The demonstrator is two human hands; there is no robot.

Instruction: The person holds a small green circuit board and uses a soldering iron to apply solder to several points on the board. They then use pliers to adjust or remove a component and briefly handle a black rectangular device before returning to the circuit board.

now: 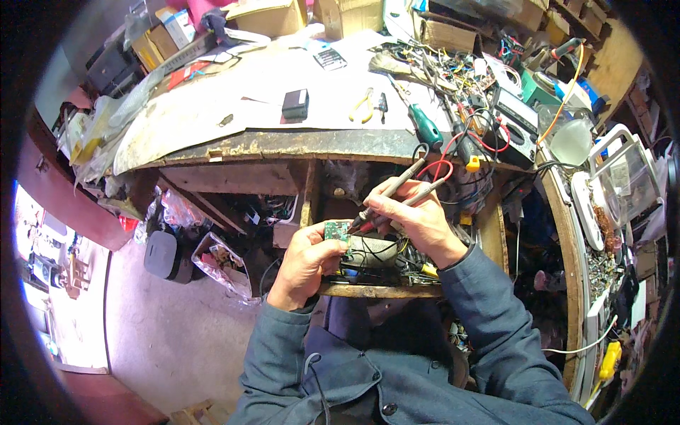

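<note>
My left hand pinches a small green circuit board by its edge, above an open drawer. Two multimeter probes sit together in my right hand, held somewhat like chopsticks. Their tips point down-left at the board; whether they touch it is too small to tell. Red and black leads run from the probes' upper ends toward the right side of the bench. Below the hands, the drawer holds a grey cylinder, wires and small parts.
On the bench lie a black box, yellow-handled pliers and a green-handled screwdriver. Tangled wires and a meter-like device crowd the right. A carton of scraps stands on the floor at left.
</note>
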